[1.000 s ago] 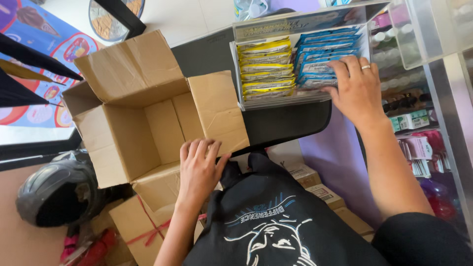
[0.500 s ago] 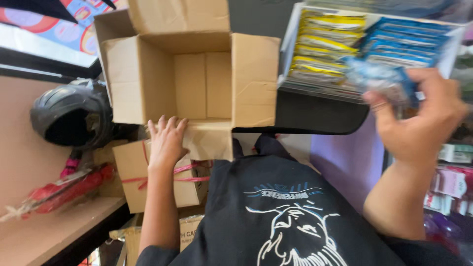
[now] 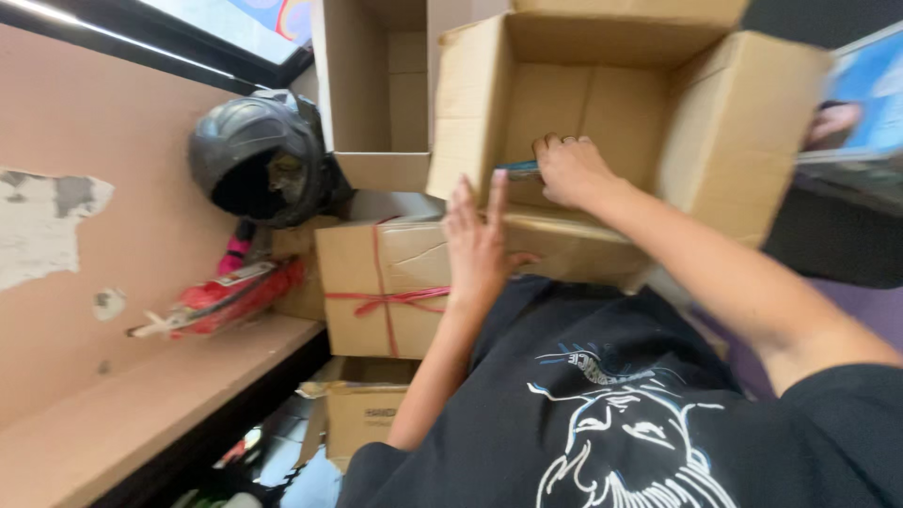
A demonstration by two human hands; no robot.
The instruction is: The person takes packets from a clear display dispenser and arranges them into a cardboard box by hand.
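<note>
A large open cardboard box [image 3: 734, 122] stands in front of me with its flaps spread. My right hand [image 3: 569, 169] reaches inside it, shut on a small blue packet [image 3: 519, 170] that pokes out by the fingers. My left hand [image 3: 480, 246] rests flat, fingers apart, against the near flap of the box and holds nothing. My black printed shirt fills the lower right.
A second open cardboard box [image 3: 376, 94] sits to the left. Below is a closed carton tied with red string [image 3: 381, 292], with another carton [image 3: 362, 409] under it. A black helmet [image 3: 254, 155], a red wrapped bundle [image 3: 226, 296] and a beige counter [image 3: 113, 395] lie left. A display tray [image 3: 861, 103] sits at right.
My right hand left the display tray with a blue packet and moved down into the open box. The view swung left and lower. My left hand stayed on the flap.
</note>
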